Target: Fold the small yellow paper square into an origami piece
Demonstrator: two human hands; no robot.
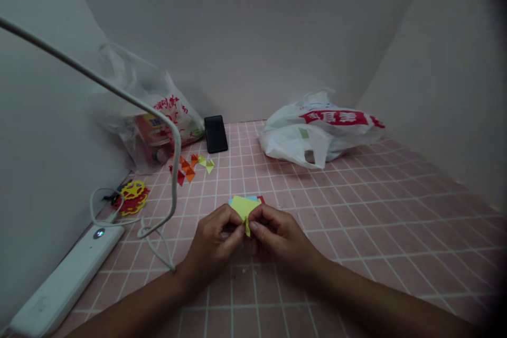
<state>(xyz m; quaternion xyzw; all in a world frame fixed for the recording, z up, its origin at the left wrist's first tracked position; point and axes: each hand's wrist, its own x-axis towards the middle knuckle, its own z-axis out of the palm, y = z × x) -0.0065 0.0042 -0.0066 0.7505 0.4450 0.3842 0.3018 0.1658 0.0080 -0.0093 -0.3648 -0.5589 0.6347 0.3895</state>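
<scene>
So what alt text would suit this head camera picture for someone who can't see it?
Two bare hands, left hand and right hand, pinch a small yellow-green paper piece over a pink grid mat. Folded paper triangles, a black phone and a white plastic bag lie behind.

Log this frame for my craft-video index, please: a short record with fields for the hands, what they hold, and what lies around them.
left hand: pinches the small yellow-green folded paper from the left
right hand: pinches the same piece from the right
paper stack: yellow sheet on top, blue and red edges showing, just beyond the fingers
folded triangles: red, orange and yellow, far left
phone: black, propped against the wall
white bag: red print, far right
clear bag: far left corner
surface: pink grid mat
</scene>
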